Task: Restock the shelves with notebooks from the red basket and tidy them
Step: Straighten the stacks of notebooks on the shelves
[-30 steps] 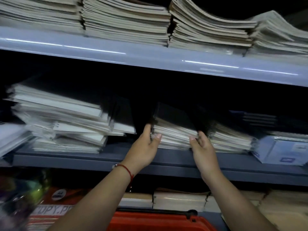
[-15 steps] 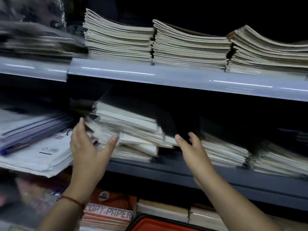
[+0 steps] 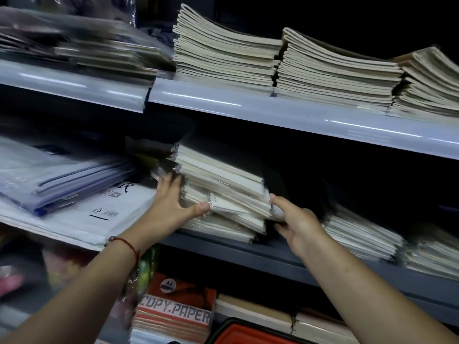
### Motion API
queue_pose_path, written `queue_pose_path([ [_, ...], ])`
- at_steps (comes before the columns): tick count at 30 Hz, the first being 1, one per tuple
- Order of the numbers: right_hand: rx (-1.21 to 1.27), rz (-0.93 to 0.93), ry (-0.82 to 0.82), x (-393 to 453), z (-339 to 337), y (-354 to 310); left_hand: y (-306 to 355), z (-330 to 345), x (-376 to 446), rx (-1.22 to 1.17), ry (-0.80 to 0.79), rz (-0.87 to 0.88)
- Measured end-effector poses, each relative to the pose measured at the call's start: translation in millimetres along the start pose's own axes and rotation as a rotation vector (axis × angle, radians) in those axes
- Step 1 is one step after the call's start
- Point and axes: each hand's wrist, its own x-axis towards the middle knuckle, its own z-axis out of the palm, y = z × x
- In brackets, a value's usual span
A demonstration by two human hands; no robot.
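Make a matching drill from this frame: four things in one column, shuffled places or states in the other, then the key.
Things
1. red plastic basket
2. messy stack of plastic-wrapped cream notebooks
3. red-and-white pack printed COPY PAPER
4. thin red string bracelet

Places/states
A. on the left wrist
B. bottom edge of view, only its rim showing
C. lowest shelf, left of the basket
D. middle shelf, between left hand and right hand

Pairs: 1-B, 2-D, 3-C, 4-A

Both hands [image 3: 173, 207] [image 3: 298, 224] around a skewed notebook stack [image 3: 223, 192] (middle shelf [image 3: 347, 271]).
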Motion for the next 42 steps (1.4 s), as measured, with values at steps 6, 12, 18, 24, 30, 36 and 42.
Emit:
queue_pose_path([
  [6,-0.039,0.053,-0.097,-26,32,-1,-2,3,-4,0.133,0.122,0.077],
  [12,-0.009,0.105,-0.150,-33,38,-5,-4,-24,12,0.207,0.176,0.020],
  [18,-0.027,0.109,-0.140,-13,40,0,-1,-39,28,0.146,-0.050,-0.128],
  [24,-0.038,0.051,-0.097,1,43,1,-4,-30,26,0.070,0.049,-0.114],
  [30,-0.091,0.045,-0.073,18,31,-13,-5,-1,7,0.009,0.245,-0.066],
  [36,-0.188,0.040,-0.096,25,32,-25,-1,28,-6,-0.121,0.478,0.021],
  [42,-0.223,0.044,-0.093,31,45,-24,7,24,-5,-0.282,0.332,0.011],
])
